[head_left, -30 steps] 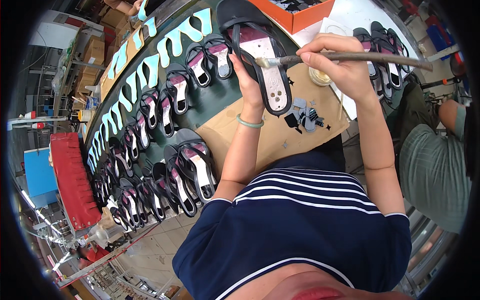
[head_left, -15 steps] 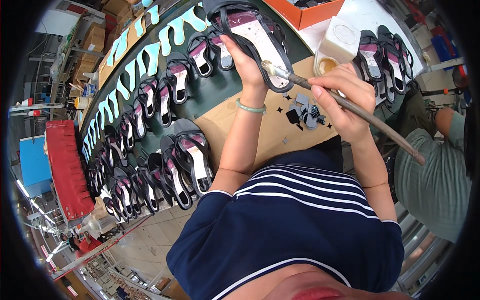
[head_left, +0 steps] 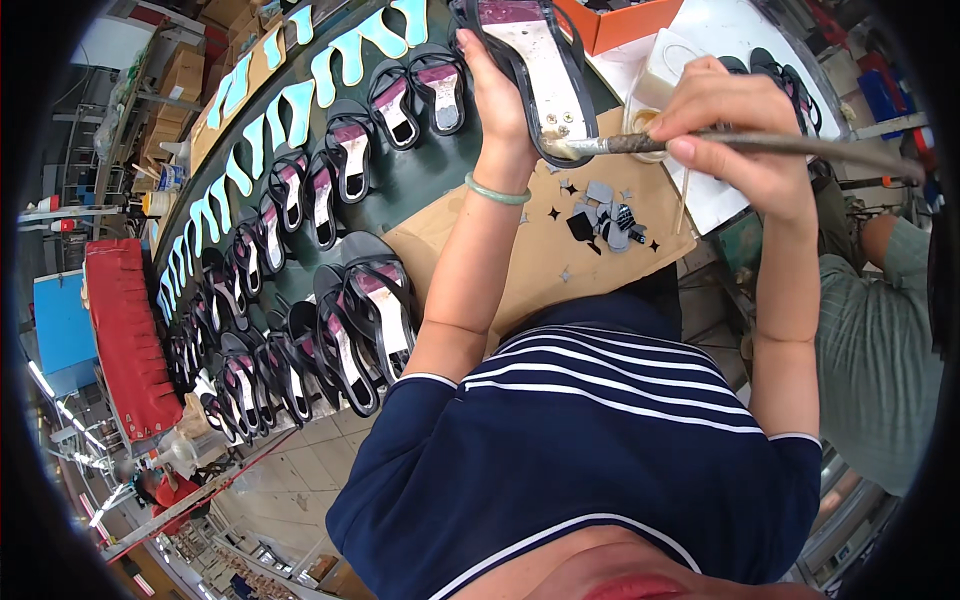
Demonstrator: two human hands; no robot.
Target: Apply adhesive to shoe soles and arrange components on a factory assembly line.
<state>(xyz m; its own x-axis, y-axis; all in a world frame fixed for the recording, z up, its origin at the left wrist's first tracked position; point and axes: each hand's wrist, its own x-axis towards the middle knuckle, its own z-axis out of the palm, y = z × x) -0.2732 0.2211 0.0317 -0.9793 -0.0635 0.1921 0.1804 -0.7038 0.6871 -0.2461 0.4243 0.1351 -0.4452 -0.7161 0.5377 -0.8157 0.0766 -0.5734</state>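
Observation:
My left hand (head_left: 497,105), a green bangle at its wrist, is closed round the side of a black strappy sandal (head_left: 545,70). The sandal's white insole, purple toward one end, faces up, with several metal screw or nail heads at the other end. In my right hand (head_left: 745,130) is a long-handled brush (head_left: 632,144), gripped between thumb and fingers. Its pale, sticky-looking bristles touch the insole beside the metal heads. Behind my right hand stands a translucent plastic container (head_left: 662,62) with amber liquid, partly hidden.
Rows of similar sandals (head_left: 348,165) and pale blue insole pieces (head_left: 292,118) line the dark green table at left. Small grey and black cut pieces (head_left: 612,215) lie on a cardboard sheet (head_left: 455,245). An orange box (head_left: 625,25) stands at the back; another person (head_left: 865,370) is at right.
The brush has gone from slanting over the sandal to nearly level, its tip now lower at the sandal's near end. My right hand has moved right and up; the sandal has shifted slightly right.

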